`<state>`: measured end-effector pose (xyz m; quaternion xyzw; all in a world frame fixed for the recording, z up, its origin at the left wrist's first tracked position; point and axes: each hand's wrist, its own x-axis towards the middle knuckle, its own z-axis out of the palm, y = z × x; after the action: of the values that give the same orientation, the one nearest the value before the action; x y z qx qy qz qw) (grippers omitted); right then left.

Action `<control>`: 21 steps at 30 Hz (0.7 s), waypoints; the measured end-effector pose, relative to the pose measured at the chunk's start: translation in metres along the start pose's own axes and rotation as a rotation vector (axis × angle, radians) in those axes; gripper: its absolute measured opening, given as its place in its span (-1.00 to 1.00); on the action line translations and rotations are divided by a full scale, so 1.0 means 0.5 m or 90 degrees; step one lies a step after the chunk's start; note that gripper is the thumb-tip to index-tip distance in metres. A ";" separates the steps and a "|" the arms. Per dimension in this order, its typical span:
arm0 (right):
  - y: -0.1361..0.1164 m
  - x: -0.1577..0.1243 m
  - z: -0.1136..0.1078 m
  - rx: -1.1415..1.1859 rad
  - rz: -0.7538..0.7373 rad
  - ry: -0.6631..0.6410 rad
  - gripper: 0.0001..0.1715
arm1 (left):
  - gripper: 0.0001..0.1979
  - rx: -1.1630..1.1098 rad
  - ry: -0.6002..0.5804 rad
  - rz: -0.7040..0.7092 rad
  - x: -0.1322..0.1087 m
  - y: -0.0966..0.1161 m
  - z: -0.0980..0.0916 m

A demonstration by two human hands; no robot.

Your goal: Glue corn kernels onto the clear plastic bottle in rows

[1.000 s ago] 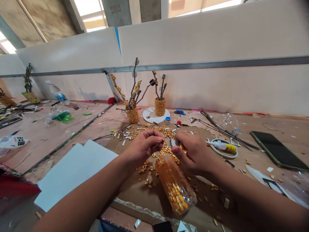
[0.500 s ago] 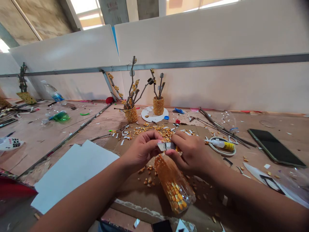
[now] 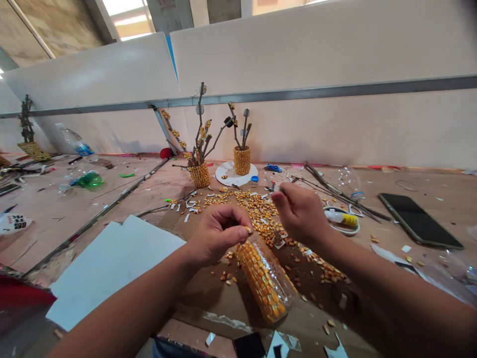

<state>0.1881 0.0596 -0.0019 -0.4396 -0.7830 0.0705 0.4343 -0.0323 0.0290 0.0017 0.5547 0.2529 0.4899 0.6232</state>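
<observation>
My left hand (image 3: 223,233) pinches a corn kernel (image 3: 249,229) between thumb and forefinger, just above the upper end of a clear plastic bottle (image 3: 281,271). The bottle lies slanted on brown cardboard (image 3: 208,293), with rows of yellow corn kernels stuck along its left side and bare plastic on the right. My right hand (image 3: 303,211) is closed and raised to the right of the bottle, apart from it. A small pale tip shows at its thumb, too small to name. Loose corn kernels (image 3: 257,209) and white scraps lie spread beyond my hands.
Two kernel-covered pots with twigs (image 3: 200,175) stand at the back, one on a white disc (image 3: 225,174). White sheets (image 3: 112,268) lie left. A glue tube (image 3: 341,217), a phone (image 3: 421,221) and dry twigs (image 3: 335,191) lie right. A white partition (image 3: 316,124) stands behind.
My hands have come apart; the right moved up and right, away from the left. The small white piece between them is out of sight. The bottle has rolled, showing more kernels.
</observation>
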 end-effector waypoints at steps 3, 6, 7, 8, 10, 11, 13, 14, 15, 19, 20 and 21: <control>0.013 0.018 -0.014 0.067 -0.006 0.002 -0.46 | -0.66 0.022 0.034 -0.033 0.010 -0.006 -0.011; -0.004 0.018 -0.021 0.195 -0.080 -0.052 -0.73 | -0.65 0.049 0.049 -0.070 0.018 -0.013 -0.022; -0.013 0.015 -0.021 0.228 -0.117 -0.069 -0.87 | -0.65 0.058 0.049 -0.078 0.020 -0.013 -0.023; -0.021 0.012 -0.020 0.250 -0.155 -0.081 -0.93 | -0.66 0.065 0.052 -0.083 0.021 -0.013 -0.023; -0.033 0.006 -0.017 0.249 -0.201 -0.078 -0.84 | -0.69 0.084 0.061 -0.083 0.022 -0.008 -0.018; -0.036 0.004 -0.015 0.237 -0.207 -0.071 -0.83 | -0.70 0.093 0.065 -0.080 0.022 -0.004 -0.014; -0.038 0.003 -0.013 0.215 -0.200 -0.067 -0.86 | -0.70 0.110 0.064 -0.076 0.024 0.004 -0.005; -0.037 0.004 -0.013 0.207 -0.196 -0.069 -0.86 | -0.69 0.120 0.060 -0.078 0.025 0.008 -0.002; -0.037 0.005 -0.016 0.200 -0.194 -0.074 -0.87 | -0.68 0.135 0.053 -0.083 0.027 0.011 -0.001; -0.038 0.020 -0.051 0.159 -0.149 -0.147 -0.90 | -0.61 0.265 -0.003 -0.112 0.035 0.024 -0.020; -0.041 0.024 -0.066 0.152 -0.133 -0.205 -0.85 | -0.58 0.318 -0.036 -0.122 0.037 0.028 -0.030; -0.045 0.028 -0.083 0.149 -0.119 -0.281 -0.81 | -0.55 0.381 -0.089 -0.138 0.038 0.033 -0.040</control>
<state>0.2015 0.0454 0.0432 -0.2860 -0.8825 0.2142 0.3058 -0.0476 0.0532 0.0161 0.7151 0.4001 0.2855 0.4970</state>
